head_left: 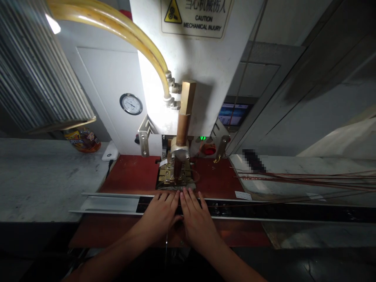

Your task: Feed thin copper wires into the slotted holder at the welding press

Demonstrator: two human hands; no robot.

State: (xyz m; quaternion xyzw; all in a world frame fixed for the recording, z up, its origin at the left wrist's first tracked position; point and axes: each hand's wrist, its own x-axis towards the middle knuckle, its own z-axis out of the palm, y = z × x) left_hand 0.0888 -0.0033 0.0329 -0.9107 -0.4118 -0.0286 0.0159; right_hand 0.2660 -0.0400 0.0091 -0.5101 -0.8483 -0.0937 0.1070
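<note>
My left hand (161, 214) and my right hand (196, 219) lie side by side over a long metal channel (108, 204), palms down. The fingers of both are stretched forward, their tips at the front of a brass clamp block (172, 174). A thin copper wire (249, 204) runs along the channel to my right hand. What lies under the fingers and palms is hidden. Above the block, a copper electrode rod (183, 129) comes down from the white machine head (194, 58). A black strip (293, 210) lines the channel.
Copper wires (293, 178) lie in a bundle on the right bench. Yellow hoses (126, 27) arch to the rod. A pressure gauge (131, 104), a screen (235, 113) and a red button (209, 150) are on the machine. A bottle (84, 140) stands left, beside a white box (110, 152).
</note>
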